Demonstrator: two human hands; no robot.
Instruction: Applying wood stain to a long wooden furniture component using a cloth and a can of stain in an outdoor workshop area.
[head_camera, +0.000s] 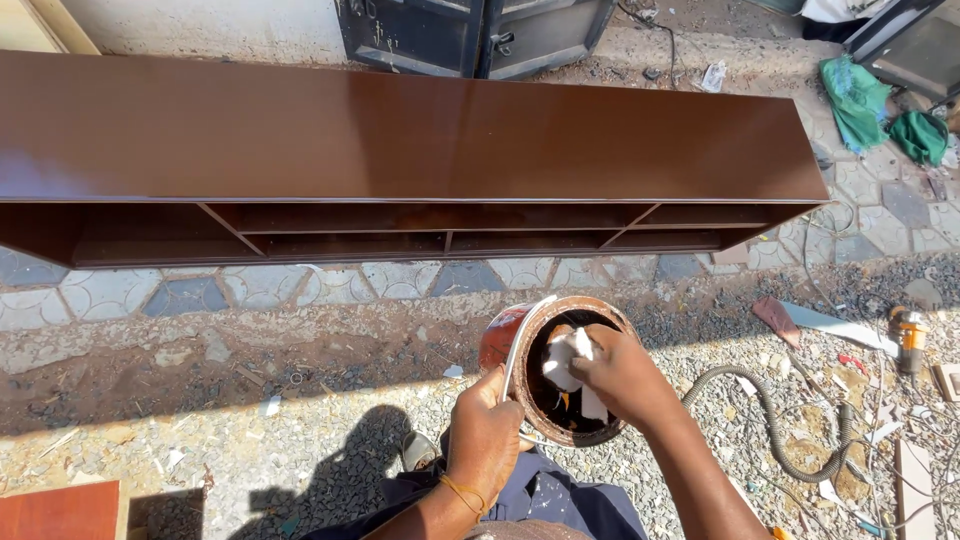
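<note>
Gravel yard | left hand (487, 432) grips paint-stained tin (560, 370) rim | right hand (622, 372) pinches white cloth (567, 357) inside

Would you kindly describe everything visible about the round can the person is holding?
The can is a round metal tin, reddish outside, its open mouth tilted toward the camera with a brown-stained rim and dark inside. A thin wire handle arcs over it. The left hand grips its side; the right hand presses a white cloth into the mouth.

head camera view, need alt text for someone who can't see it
Left hand grips a rusty tin by its rim while right hand dips a white cloth inside. Behind stands a long glossy brown shelf unit on gravel.
</note>
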